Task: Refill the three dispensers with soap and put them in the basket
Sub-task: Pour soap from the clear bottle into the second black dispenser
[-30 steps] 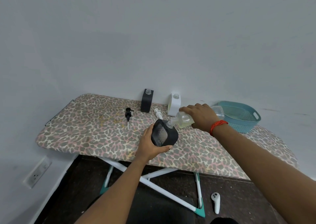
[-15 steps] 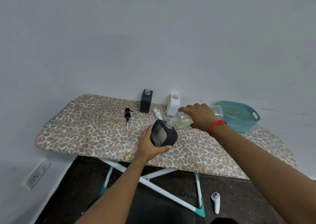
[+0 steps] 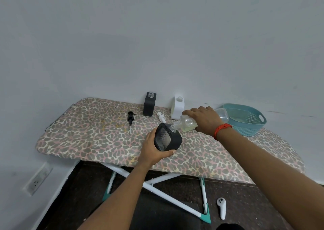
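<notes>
Head view: the left hand [image 3: 154, 152] grips a black dispenser [image 3: 169, 139] just above the leopard-print ironing board [image 3: 87, 133], tilted. The thumb curls under its lower edge, and the other fingers wrap round its far left side, mostly hidden. The right hand [image 3: 203, 121], with a red thread [image 3: 221, 129] at the wrist, is clamped over a clear soap bottle [image 3: 188, 123] lying almost level. The fingers fold over the bottle's top, and its neck meets the dispenser's open mouth. Pale yellow soap sits in the bottle's lower side.

At the back of the board a second black dispenser [image 3: 149, 104] and a white dispenser [image 3: 178, 107] stand upright and uncapped. A black pump [image 3: 130, 118] and a white pump [image 3: 161, 116] lie in front of them. The teal basket [image 3: 245, 129] sits to the right, behind the right wrist
</notes>
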